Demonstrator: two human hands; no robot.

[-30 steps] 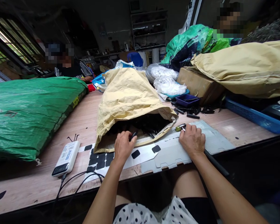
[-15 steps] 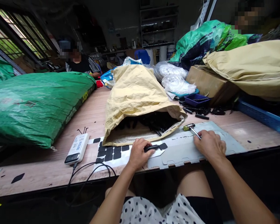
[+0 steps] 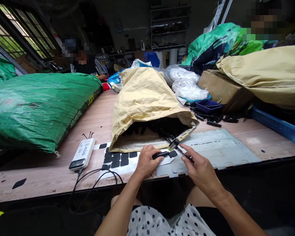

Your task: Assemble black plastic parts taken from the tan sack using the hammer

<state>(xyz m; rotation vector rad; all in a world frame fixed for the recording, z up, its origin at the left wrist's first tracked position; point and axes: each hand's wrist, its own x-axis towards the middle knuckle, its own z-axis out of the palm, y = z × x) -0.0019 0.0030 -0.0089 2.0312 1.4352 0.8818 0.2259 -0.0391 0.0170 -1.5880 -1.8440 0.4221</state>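
While the left hand (image 3: pixel 145 165) has its fingers gripping a slim, black, plastic-looking rod (image 3: pixel 164 154) near the open tan sack (image 3: pixel 145 98) on the wood-grained counter (image 3: pixel 100 114), the piece looks light, stiff and perhaps slippery, best pinched at one end, clear of the small, dark-headed hammer (image 3: pixel 174 143). Because that hammer is probably head-heavy, its slim handle, gripped in the fingers of the right hand (image 3: pixel 204 172), seems the steady place to hold.
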